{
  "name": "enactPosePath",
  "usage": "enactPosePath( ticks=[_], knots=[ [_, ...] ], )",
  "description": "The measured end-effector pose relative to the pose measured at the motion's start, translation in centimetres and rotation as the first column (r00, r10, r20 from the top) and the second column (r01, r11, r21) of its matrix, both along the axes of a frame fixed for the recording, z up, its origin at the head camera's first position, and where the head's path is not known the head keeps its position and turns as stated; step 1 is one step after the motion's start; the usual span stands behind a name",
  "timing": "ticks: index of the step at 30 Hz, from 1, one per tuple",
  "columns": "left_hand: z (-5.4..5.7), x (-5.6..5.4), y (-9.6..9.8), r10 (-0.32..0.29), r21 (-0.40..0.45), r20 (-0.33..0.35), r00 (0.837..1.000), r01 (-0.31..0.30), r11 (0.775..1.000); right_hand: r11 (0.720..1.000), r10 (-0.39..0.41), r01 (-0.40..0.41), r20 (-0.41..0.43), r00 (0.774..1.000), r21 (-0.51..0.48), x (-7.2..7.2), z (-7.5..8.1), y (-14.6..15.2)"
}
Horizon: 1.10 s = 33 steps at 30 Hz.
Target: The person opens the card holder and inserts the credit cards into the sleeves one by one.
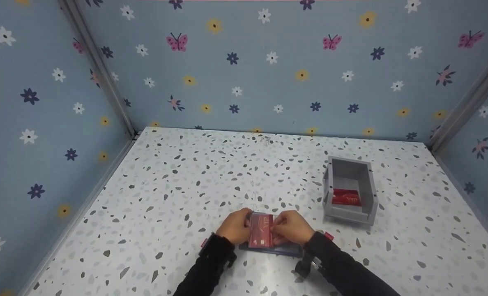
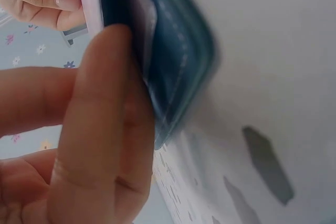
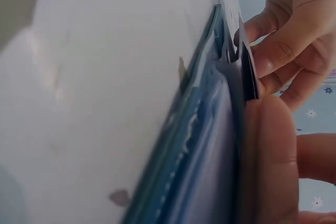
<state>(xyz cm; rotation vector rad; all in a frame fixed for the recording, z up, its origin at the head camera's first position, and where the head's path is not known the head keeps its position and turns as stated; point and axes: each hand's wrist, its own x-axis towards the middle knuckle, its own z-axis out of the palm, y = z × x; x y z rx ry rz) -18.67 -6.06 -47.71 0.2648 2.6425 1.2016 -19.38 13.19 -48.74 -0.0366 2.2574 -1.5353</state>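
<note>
A blue card holder (image 1: 288, 249) with a stitched edge and clear sleeves lies on the speckled table in front of me. A red VIP card (image 1: 261, 231) stands over its left part, between my two hands. My left hand (image 1: 235, 227) grips the card holder's sleeve at the card's left side, its fingers against the open pocket (image 2: 118, 3) in the left wrist view. With thumb and fingers, my right hand (image 1: 295, 227) pinches the card's right edge. In the right wrist view the sleeves (image 3: 218, 108) fan slightly apart beside the card.
To the right stands a grey open bin (image 1: 351, 218) with red VIP cards (image 1: 346, 198) inside. Flowered blue panels (image 1: 248, 70) close off the table's back and sides. Dark straps (image 1: 303, 269) hang at my right wrist.
</note>
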Motion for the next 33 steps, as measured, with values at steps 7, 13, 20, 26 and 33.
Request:
enactPosePath(
  ticks=[7,13,20,26,33],
  knots=[
    [-0.1,0.0,0.2,-0.027,-0.03,-0.069,0.997,0.025,0.999,0.999,0.043,-0.042,-0.07,0.997,0.02,0.0,0.1,-0.2],
    [-0.1,-0.1,0.3,-0.044,-0.061,-0.095,0.995,0.038,0.997,0.986,0.121,-0.098,-0.176,0.977,0.131,0.1,0.3,-0.4],
    [-0.3,0.2,0.8,0.01,-0.085,-0.09,0.996,-0.018,0.996,0.965,0.167,-0.118,-0.204,0.965,0.235,0.3,0.3,-0.5],
    [-0.1,0.6,1.3,0.045,-0.178,-0.095,0.994,-0.061,0.982,0.923,0.249,-0.124,-0.32,0.914,0.364,0.5,1.1,0.0],
    [0.0,0.9,1.6,0.037,-0.233,-0.143,0.989,-0.07,0.97,0.912,0.352,-0.201,-0.433,0.83,0.357,0.5,2.6,1.7]
  ],
)
